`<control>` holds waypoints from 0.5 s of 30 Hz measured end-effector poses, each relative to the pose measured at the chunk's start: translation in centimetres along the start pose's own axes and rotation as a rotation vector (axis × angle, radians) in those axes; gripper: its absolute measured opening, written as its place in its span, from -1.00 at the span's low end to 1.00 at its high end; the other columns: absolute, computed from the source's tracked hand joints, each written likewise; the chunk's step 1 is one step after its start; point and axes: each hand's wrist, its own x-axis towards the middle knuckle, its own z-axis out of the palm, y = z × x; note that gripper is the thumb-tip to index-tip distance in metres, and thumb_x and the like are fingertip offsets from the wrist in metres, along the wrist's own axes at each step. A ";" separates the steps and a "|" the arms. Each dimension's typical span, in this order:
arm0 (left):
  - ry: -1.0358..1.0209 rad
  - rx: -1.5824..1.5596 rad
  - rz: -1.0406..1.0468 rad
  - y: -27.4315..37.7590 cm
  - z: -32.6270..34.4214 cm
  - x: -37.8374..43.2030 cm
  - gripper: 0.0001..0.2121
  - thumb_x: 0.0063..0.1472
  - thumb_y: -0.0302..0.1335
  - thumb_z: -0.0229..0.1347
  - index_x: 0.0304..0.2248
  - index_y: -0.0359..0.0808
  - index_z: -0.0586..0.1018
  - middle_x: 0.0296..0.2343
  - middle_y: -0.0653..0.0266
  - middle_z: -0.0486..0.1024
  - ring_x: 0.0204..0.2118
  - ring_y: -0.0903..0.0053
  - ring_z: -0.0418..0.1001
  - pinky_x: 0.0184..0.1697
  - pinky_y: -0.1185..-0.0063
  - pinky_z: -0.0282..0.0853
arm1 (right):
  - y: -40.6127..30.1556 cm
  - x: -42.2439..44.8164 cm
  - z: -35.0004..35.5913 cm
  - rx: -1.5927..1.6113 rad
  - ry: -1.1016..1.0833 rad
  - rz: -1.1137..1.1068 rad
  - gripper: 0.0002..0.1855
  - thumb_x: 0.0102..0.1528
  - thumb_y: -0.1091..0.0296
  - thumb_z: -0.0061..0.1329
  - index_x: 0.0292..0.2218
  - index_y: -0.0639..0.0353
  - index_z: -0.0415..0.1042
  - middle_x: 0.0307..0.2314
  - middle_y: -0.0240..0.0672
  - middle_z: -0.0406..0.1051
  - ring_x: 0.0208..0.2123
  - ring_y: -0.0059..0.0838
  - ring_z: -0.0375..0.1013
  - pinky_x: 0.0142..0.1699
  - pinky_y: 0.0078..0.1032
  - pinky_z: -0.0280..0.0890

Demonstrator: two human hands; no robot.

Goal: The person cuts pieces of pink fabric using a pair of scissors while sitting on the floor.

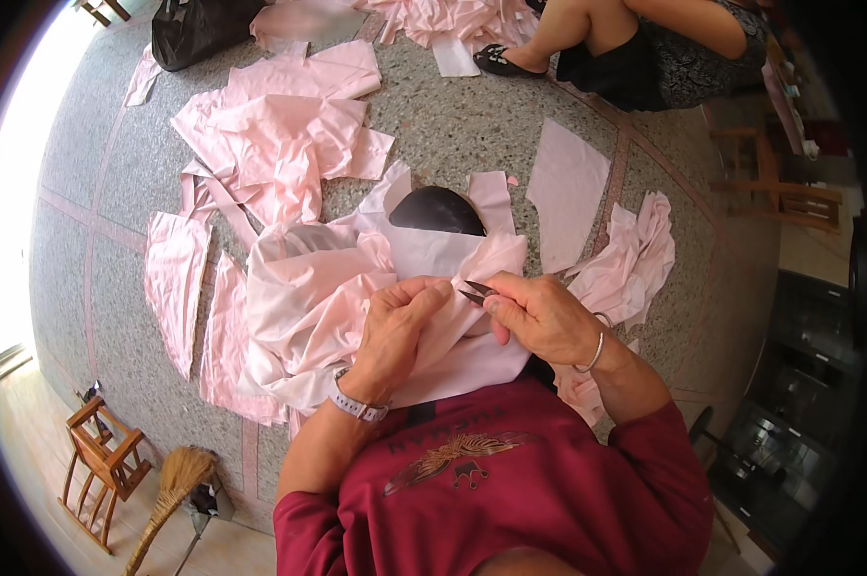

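Observation:
Pink fabric (318, 288) lies bunched over my lap. My left hand (404, 317) pinches its edge between thumb and fingers. In my right hand (548, 324) is a pair of small scissors (474, 292), its two dark pointed blades apart and aimed at the left fingertips. The scissors' handles are mostly hidden by the hand. Just beyond the fabric a dark rounded thing (437, 209) shows, too covered to name. A pale pink panel (433, 248) lies across its near side.
Cut pink pieces lie on the speckled floor (433, 108), among them a flat panel (568, 194) and a crumpled heap (275, 137). Ahead right sits another person (663, 57). A black bag (199, 32) is far left; a wooden chair (106, 450) and straw broom (178, 475) are near left.

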 end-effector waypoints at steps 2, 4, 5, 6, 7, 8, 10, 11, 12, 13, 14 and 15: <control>0.028 -0.004 -0.019 0.3 0.3 -0.2 -0.83 0.23 -0.44 0.10 -0.30 -0.40 0.60 -0.51 0.44 0.52 -0.54 0.82 0.37 -0.48 0.78 0.26 | 0.1 0.1 0.0 -0.012 0.000 -0.014 -0.82 0.21 0.40 -0.20 -0.27 0.28 0.41 -0.71 -0.26 0.40 -0.65 -0.43 0.42 -0.48 -0.42 0.28; 0.040 -0.016 -0.027 0.4 0.5 -0.2 -0.85 0.23 -0.46 0.11 -0.32 -0.39 0.60 -0.53 0.48 0.50 -0.56 0.85 0.35 -0.51 0.80 0.21 | 0.1 0.2 0.0 -0.018 0.002 -0.027 -0.83 0.21 0.40 -0.20 -0.30 0.28 0.40 -0.71 -0.26 0.40 -0.65 -0.43 0.41 -0.48 -0.42 0.28; 0.038 -0.027 -0.026 0.3 0.5 -0.2 -0.85 0.23 -0.46 0.10 -0.32 -0.39 0.60 -0.54 0.48 0.50 -0.56 0.85 0.34 -0.51 0.80 0.20 | 0.1 0.3 0.0 -0.018 0.002 -0.033 -0.83 0.21 0.40 -0.20 -0.31 0.29 0.39 -0.71 -0.26 0.40 -0.65 -0.42 0.41 -0.48 -0.42 0.28; 0.038 -0.037 -0.023 0.2 0.5 -0.2 -0.85 0.23 -0.45 0.10 -0.32 -0.38 0.60 -0.54 0.49 0.49 -0.57 0.86 0.33 -0.52 0.81 0.19 | 0.2 0.4 0.0 -0.017 0.002 -0.039 -0.83 0.21 0.40 -0.20 -0.32 0.29 0.39 -0.72 -0.26 0.39 -0.65 -0.42 0.41 -0.49 -0.41 0.28; 0.024 -0.027 -0.021 0.1 0.3 -0.1 -0.83 0.23 -0.44 0.10 -0.31 -0.40 0.59 -0.52 0.44 0.51 -0.54 0.82 0.37 -0.48 0.78 0.25 | 0.2 0.5 0.0 -0.012 -0.007 -0.037 -0.82 0.22 0.39 -0.20 -0.34 0.29 0.38 -0.72 -0.28 0.39 -0.65 -0.46 0.39 -0.49 -0.44 0.27; 0.010 -0.017 -0.018 0.0 -0.1 -0.1 -0.81 0.24 -0.43 0.09 -0.29 -0.41 0.59 -0.49 0.40 0.53 -0.51 0.79 0.40 -0.44 0.76 0.30 | 0.3 0.6 0.0 -0.007 -0.017 -0.035 -0.81 0.22 0.38 -0.20 -0.35 0.29 0.38 -0.72 -0.30 0.39 -0.66 -0.49 0.38 -0.50 -0.46 0.27; -0.008 -0.044 -0.007 -0.2 -0.3 0.0 -0.80 0.25 -0.43 0.08 -0.27 -0.42 0.59 -0.44 0.35 0.55 -0.46 0.75 0.44 -0.38 0.73 0.36 | 0.8 0.8 0.1 0.091 -0.056 -0.020 -0.79 0.23 0.36 -0.20 -0.37 0.30 0.38 -0.72 -0.35 0.38 -0.66 -0.57 0.34 -0.51 -0.52 0.23; -0.012 -0.082 0.000 -0.3 -0.1 0.1 -0.81 0.25 -0.43 0.08 -0.27 -0.42 0.59 -0.43 0.35 0.55 -0.44 0.74 0.44 -0.36 0.73 0.36 | 1.5 1.1 0.2 0.184 -0.088 -0.008 -0.77 0.24 0.34 -0.20 -0.38 0.30 0.38 -0.71 -0.38 0.37 -0.67 -0.62 0.31 -0.52 -0.56 0.21; -0.017 -0.119 0.007 -0.4 0.0 0.1 -0.82 0.25 -0.44 0.08 -0.27 -0.41 0.58 -0.41 0.35 0.55 -0.43 0.74 0.45 -0.34 0.73 0.37 | 2.1 1.3 0.2 0.277 -0.117 0.005 -0.76 0.25 0.33 -0.20 -0.39 0.29 0.38 -0.71 -0.41 0.37 -0.67 -0.67 0.28 -0.53 -0.60 0.19; -0.020 -0.116 0.005 -0.4 0.0 0.1 -0.82 0.25 -0.44 0.08 -0.26 -0.40 0.58 -0.40 0.35 0.55 -0.41 0.73 0.45 -0.32 0.72 0.37 | 2.5 1.5 0.1 0.337 -0.151 0.023 -0.75 0.25 0.33 -0.20 -0.40 0.29 0.38 -0.71 -0.44 0.36 -0.67 -0.70 0.26 -0.54 -0.64 0.16; -0.022 -0.112 0.003 -0.5 -0.1 0.2 -0.83 0.26 -0.45 0.08 -0.26 -0.40 0.58 -0.39 0.35 0.56 -0.40 0.73 0.46 -0.30 0.72 0.37 | 2.8 1.7 0.0 0.397 -0.184 0.042 -0.75 0.25 0.32 -0.20 -0.40 0.28 0.38 -0.71 -0.46 0.35 -0.67 -0.73 0.23 -0.55 -0.67 0.13; -0.024 -0.109 0.001 -0.6 -0.2 0.3 -0.83 0.26 -0.45 0.08 -0.26 -0.39 0.58 -0.38 0.35 0.56 -0.39 0.72 0.46 -0.28 0.72 0.37 | 3.1 1.9 0.0 0.457 -0.218 0.059 -0.75 0.25 0.31 -0.20 -0.40 0.28 0.39 -0.70 -0.49 0.34 -0.67 -0.76 0.21 -0.56 -0.71 0.10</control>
